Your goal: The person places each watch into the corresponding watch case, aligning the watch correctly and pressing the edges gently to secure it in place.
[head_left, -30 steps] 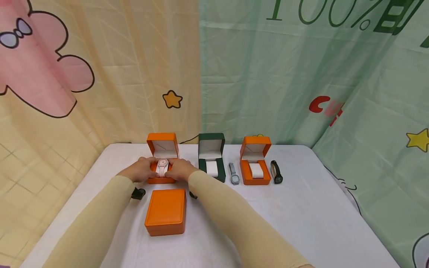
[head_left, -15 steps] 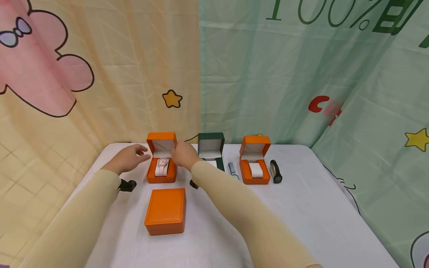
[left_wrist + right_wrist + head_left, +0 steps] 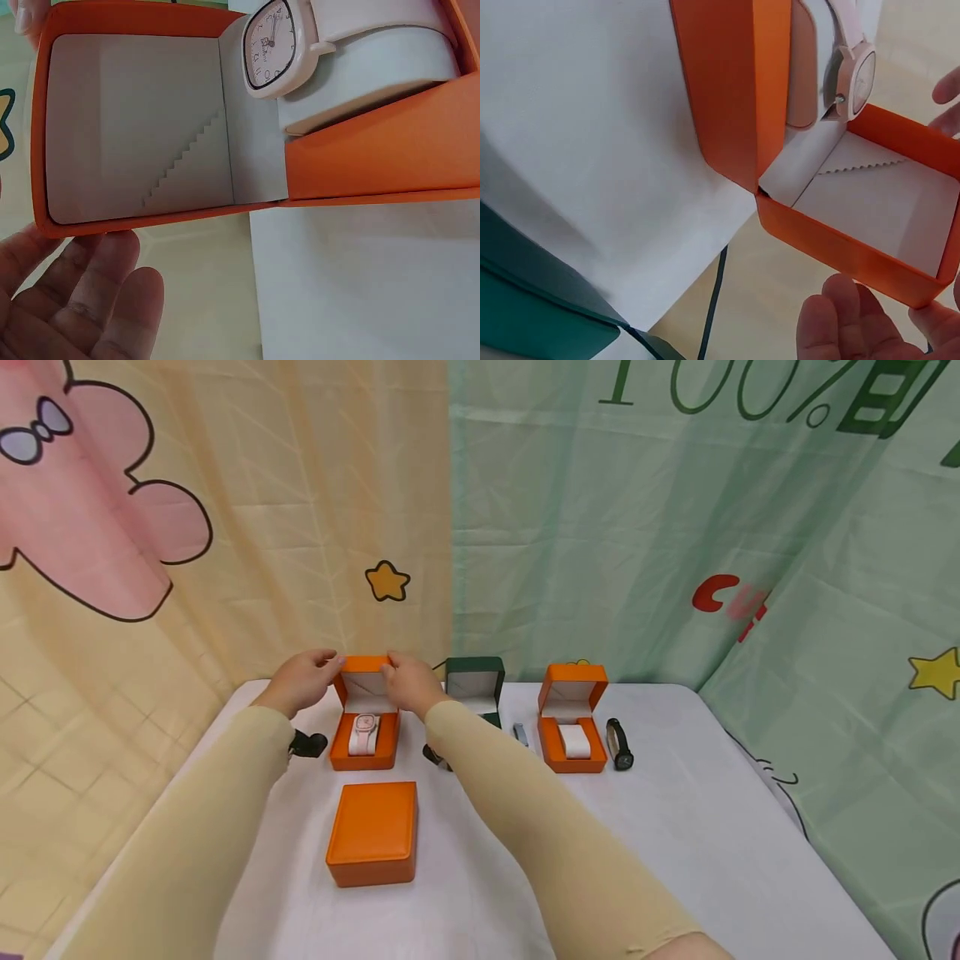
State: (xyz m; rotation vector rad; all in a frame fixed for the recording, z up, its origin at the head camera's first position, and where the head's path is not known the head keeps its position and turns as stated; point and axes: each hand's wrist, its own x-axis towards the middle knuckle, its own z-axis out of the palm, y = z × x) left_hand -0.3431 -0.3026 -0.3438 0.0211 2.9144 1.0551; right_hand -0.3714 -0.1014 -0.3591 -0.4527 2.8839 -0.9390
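Observation:
An open orange watch box (image 3: 363, 752) stands at the back left of the table, with a pale pink watch (image 3: 363, 732) wrapped on its white cushion. My left hand (image 3: 300, 681) touches the left edge of the raised lid (image 3: 365, 692) with nearly straight fingers (image 3: 82, 300). On the lid's right edge is my right hand (image 3: 408, 687), its fingers (image 3: 855, 322) relaxed. The left wrist view shows the watch (image 3: 274, 45) and the lid's grey lining (image 3: 135, 127) close up. In the right wrist view the watch (image 3: 855, 75) sits above the lid (image 3: 885, 202).
A closed orange box (image 3: 371, 833) lies in front of the open one. To the right stand an open green box (image 3: 472, 689), a grey watch (image 3: 521, 733), another open orange box (image 3: 572, 727) and a black watch (image 3: 619, 745). The white table (image 3: 675, 827) ends at printed curtains.
Both hands have left the watch in the box and risen to the lid's two sides. The pink watch stays on its cushion.

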